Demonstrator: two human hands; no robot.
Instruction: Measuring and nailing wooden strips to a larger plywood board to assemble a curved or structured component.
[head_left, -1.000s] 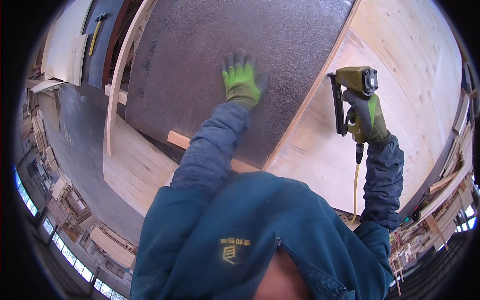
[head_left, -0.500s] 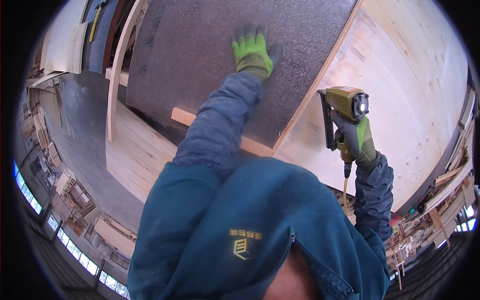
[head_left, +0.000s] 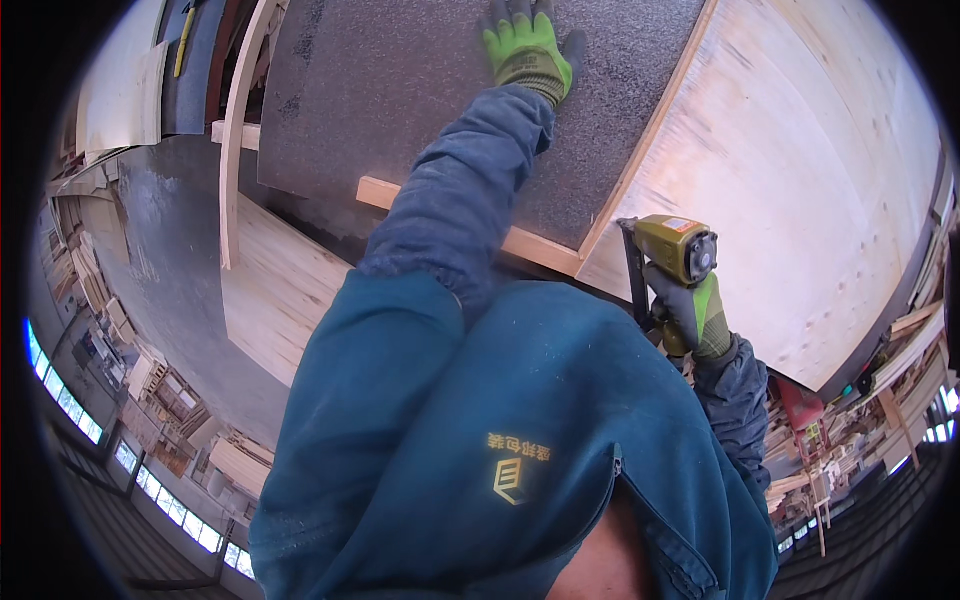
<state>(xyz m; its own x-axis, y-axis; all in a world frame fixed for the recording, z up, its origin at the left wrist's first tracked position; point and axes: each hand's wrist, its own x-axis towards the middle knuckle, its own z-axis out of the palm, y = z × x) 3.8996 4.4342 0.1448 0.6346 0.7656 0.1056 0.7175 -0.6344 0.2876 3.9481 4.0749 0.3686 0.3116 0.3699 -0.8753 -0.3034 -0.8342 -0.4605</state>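
My left hand (head_left: 527,50), in a green and grey glove, lies flat with fingers spread on a dark, rough-surfaced board (head_left: 400,100). A thin wooden strip (head_left: 655,125) runs along the board's right edge, and another strip (head_left: 540,247) shows at its near edge, partly covered by my sleeve. My right hand (head_left: 698,310), gloved alike, grips an olive-coloured nail gun (head_left: 668,242) by its handle. The gun's black nose is close to the right strip, by the board's near corner; whether it touches cannot be told.
A pale plywood sheet (head_left: 780,180) spreads to the right, beneath the gun. At left are a curved wooden batten (head_left: 235,140), another plywood piece (head_left: 275,290) and a yellow-handled hammer (head_left: 184,42). Stacked timber (head_left: 890,370) lines the far right.
My left hand has slid farther forward and slightly right over the dark board. The nail gun has come nearer my body and a little left, along the strip toward the near corner.
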